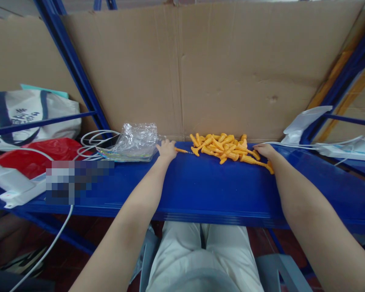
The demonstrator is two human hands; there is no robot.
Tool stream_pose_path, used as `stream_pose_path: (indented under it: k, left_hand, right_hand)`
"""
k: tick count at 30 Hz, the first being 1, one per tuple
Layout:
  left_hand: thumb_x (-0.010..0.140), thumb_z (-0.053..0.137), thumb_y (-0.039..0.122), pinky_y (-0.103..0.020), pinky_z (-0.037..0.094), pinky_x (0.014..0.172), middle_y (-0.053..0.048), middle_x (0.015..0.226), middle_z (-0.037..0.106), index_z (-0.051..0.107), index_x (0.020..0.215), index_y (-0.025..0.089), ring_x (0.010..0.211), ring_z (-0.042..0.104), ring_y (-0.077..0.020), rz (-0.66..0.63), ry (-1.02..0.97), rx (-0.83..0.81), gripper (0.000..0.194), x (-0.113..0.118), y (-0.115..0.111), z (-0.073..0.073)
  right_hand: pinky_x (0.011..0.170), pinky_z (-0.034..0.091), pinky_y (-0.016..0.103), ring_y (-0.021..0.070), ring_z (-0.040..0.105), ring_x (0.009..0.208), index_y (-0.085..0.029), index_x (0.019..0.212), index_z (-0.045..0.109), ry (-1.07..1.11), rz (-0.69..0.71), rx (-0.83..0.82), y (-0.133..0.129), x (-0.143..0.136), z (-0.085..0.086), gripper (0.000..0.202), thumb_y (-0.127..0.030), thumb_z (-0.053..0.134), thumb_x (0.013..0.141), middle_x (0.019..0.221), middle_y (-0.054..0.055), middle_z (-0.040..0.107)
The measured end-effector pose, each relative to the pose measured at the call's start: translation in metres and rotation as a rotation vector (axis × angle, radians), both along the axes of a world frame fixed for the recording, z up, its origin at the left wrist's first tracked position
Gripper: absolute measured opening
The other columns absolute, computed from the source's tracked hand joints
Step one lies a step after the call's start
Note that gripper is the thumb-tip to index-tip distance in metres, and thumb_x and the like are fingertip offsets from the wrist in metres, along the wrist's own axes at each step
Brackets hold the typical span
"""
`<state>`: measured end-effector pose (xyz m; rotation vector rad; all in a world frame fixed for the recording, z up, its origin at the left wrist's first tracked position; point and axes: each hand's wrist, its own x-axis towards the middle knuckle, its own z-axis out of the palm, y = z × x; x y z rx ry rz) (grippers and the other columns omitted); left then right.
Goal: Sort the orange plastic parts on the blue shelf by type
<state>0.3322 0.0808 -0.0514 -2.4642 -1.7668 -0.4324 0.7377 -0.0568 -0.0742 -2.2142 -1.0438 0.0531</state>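
I see the yellow pieces (pixel 222 147) heaped toward the back of the blue shelf (pixel 213 188), between my left hand (pixel 167 150), fingers spread beside a thin yellow piece (pixel 181 150), and my right hand (pixel 265 151), whose grip I can't tell. Cardboard (pixel 231 73) walls the back, with clear plastic packaging (pixel 136 142) near my left hand; pixelation hides something farther left, and the frame cuts off the right-hand power strip (pixel 346 151).

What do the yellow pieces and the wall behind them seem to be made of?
Yellow pieces: probably hard plastic, smooth, slightly glossy; one even colour and moulded-looking shapes suggest it.
Wall: cardboard, dull brown, with visible creases and dents.
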Motion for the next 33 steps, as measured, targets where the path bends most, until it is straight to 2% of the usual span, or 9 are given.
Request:
stream_pose_path:
  k: [4, 7, 11, 15, 18, 22, 28, 33]
  left_hand:
    - [0.092, 0.054, 0.026, -0.057, 0.033, 0.114, -0.017, 0.149, 0.051, 0.061, 0.137, 0.025, 0.140, 0.043, -0.0361, 0.037, 0.046, 0.047, 0.046, 0.001, -0.007, 0.006]
    - [0.091, 0.049, 0.018, -0.052, 0.036, 0.112, -0.017, 0.145, 0.057, 0.063, 0.135, 0.022, 0.134, 0.051, -0.0343, -0.003, 0.051, 0.055, 0.046, 0.006, -0.013, 0.009]
    - [0.090, 0.049, 0.020, -0.043, 0.041, 0.109, -0.009, 0.135, 0.068, 0.068, 0.130, 0.029, 0.129, 0.059, -0.0296, -0.153, 0.044, -0.061, 0.045, 0.019, -0.021, 0.008]
    - [0.098, 0.035, 0.027, -0.049, 0.041, 0.109, -0.010, 0.134, 0.069, 0.074, 0.120, 0.027, 0.126, 0.061, -0.0305, -0.170, 0.056, -0.097, 0.044, 0.027, -0.027, 0.004]
    - [0.101, 0.029, 0.035, -0.054, 0.040, 0.109, -0.015, 0.141, 0.063, 0.073, 0.122, 0.021, 0.131, 0.057, -0.0338, -0.137, 0.064, -0.080, 0.051, 0.026, -0.028, 0.003]
    - [0.102, 0.026, 0.037, -0.057, 0.036, 0.113, -0.018, 0.154, 0.050, 0.065, 0.135, 0.016, 0.142, 0.045, -0.0358, -0.061, 0.079, -0.110, 0.055, 0.020, -0.023, 0.001]
    - [0.102, 0.022, 0.041, -0.064, 0.026, 0.120, -0.015, 0.164, 0.036, 0.045, 0.153, 0.019, 0.151, 0.032, -0.0350, 0.033, 0.037, -0.229, 0.060, 0.011, -0.005, -0.009]
    - [0.101, 0.025, 0.041, -0.066, 0.026, 0.120, -0.012, 0.163, 0.039, 0.047, 0.152, 0.024, 0.153, 0.030, -0.0338, 0.034, -0.050, -0.218, 0.058, 0.004, 0.008, -0.016]
  right_hand:
    - [0.097, 0.055, 0.033, 0.0257, 0.070, 0.110, -0.017, 0.100, 0.079, 0.059, -0.048, 0.014, -0.002, -0.001, 0.001, 0.029, -0.014, 0.058, 0.080, 0.103, 0.009, 0.078]
    - [0.097, 0.055, 0.035, 0.0268, 0.070, 0.112, -0.011, 0.107, 0.076, 0.103, -0.060, 0.104, -0.005, -0.004, 0.004, 0.033, -0.010, 0.055, 0.081, 0.111, 0.014, 0.077]
    - [0.080, 0.061, 0.035, 0.0265, 0.075, 0.093, -0.007, 0.119, 0.071, 0.231, -0.146, 0.229, -0.013, -0.008, 0.008, 0.039, -0.010, 0.049, 0.087, 0.113, 0.021, 0.075]
    - [0.066, 0.062, 0.034, 0.0255, 0.076, 0.078, -0.010, 0.115, 0.072, 0.214, -0.224, 0.263, -0.021, -0.009, 0.009, 0.036, -0.015, 0.047, 0.090, 0.102, 0.019, 0.077]
    - [0.068, 0.062, 0.035, 0.0248, 0.075, 0.073, -0.012, 0.102, 0.075, 0.181, -0.253, 0.223, -0.025, -0.009, 0.006, 0.030, -0.016, 0.048, 0.090, 0.091, 0.016, 0.078]
    - [0.079, 0.061, 0.036, 0.0250, 0.076, 0.076, -0.014, 0.087, 0.076, 0.140, -0.267, 0.139, -0.026, -0.008, 0.002, 0.027, -0.016, 0.049, 0.090, 0.082, 0.014, 0.077]
    - [0.082, 0.059, 0.033, 0.0243, 0.076, 0.081, -0.013, 0.091, 0.076, 0.091, -0.206, 0.065, -0.024, -0.007, 0.002, 0.025, -0.018, 0.051, 0.091, 0.086, 0.014, 0.078]
    - [0.080, 0.058, 0.033, 0.0234, 0.074, 0.078, -0.011, 0.095, 0.076, 0.080, -0.188, 0.047, -0.026, -0.011, 0.003, 0.027, -0.016, 0.050, 0.090, 0.088, 0.014, 0.078]
